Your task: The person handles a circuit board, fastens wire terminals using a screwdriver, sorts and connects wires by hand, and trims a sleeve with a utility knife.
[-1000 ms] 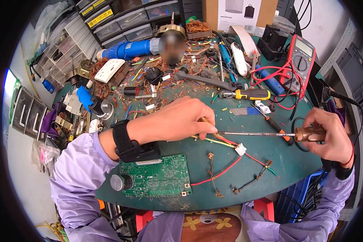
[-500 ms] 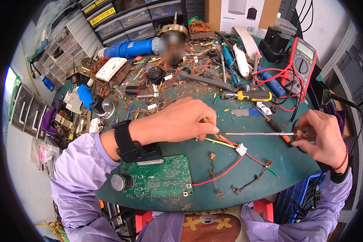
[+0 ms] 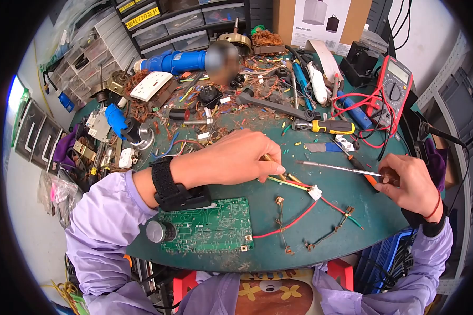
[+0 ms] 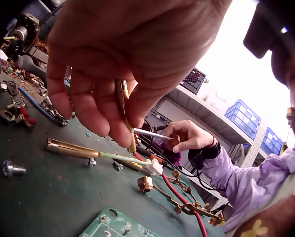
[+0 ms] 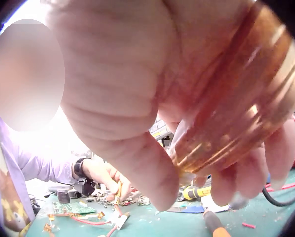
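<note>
Between thumb and fingers, my left hand (image 3: 236, 157) pinches a brass pin terminal (image 4: 121, 101); the fingers hide part of it. My right hand (image 3: 412, 181) grips a screwdriver by its translucent brown handle (image 5: 231, 113). Its steel shaft (image 3: 339, 167) points left, the tip a little right of my left fingertips in the head view. A second brass pin (image 4: 71, 149), on a yellow-green wire, lies on the table below my left hand. A white connector (image 3: 314, 192) joins the wires. In the left wrist view a loose screw (image 4: 13, 168) lies on the mat.
A green circuit board (image 3: 210, 226) lies by my left forearm, and rusty metal strips (image 3: 328, 228) near the front edge. Farther back are a yellow-handled ratchet tool (image 3: 326, 126), a red multimeter (image 3: 391, 89), a blue plug (image 3: 176, 62) and heaps of wire scraps. An orange-black screwdriver (image 3: 360, 167) lies under the shaft.
The screwdriver tip has come away from my left fingertips to the right, and the shaft now tilts with its handle lower. My right hand has shifted down; the left keeps its pinch.
</note>
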The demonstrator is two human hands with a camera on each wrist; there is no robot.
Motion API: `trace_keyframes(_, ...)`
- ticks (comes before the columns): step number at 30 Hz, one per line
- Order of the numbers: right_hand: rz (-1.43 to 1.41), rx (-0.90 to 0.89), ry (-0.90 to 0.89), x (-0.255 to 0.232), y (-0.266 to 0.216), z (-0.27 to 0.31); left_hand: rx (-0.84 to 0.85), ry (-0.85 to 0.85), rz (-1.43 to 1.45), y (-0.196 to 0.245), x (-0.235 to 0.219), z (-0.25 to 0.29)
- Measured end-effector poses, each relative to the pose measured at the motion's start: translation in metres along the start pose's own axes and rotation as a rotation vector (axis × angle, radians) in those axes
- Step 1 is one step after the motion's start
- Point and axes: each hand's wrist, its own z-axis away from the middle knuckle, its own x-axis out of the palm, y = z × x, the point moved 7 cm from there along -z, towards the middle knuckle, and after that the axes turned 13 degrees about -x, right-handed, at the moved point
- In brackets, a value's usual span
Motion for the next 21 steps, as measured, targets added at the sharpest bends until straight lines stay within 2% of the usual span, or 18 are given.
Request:
trace_keyframes(8,0.073,-0.121,-0.018,0.024,-0.017,-0.003,0.000,-0.001,0.034,0.003,0.000,0.004)
trace_keyframes(11,0.009,-0.039,-0.035,0.033,-0.015,-0.005,0.017,-0.008,0.036,0.002,0.001,0.005)
trace_keyframes(16,0.006,-0.076,-0.029,0.039,-0.018,-0.009,0.061,-0.012,0.016,0.000,0.006,0.006)
trace_keyframes(18,0.025,-0.098,-0.039,0.040,-0.019,-0.009,0.092,0.035,-0.078,0.002,0.005,0.007)
trace_keyframes(21,0.045,-0.103,-0.041,0.038,-0.019,-0.009,0.049,0.000,-0.001,-0.001,0.006,0.006)
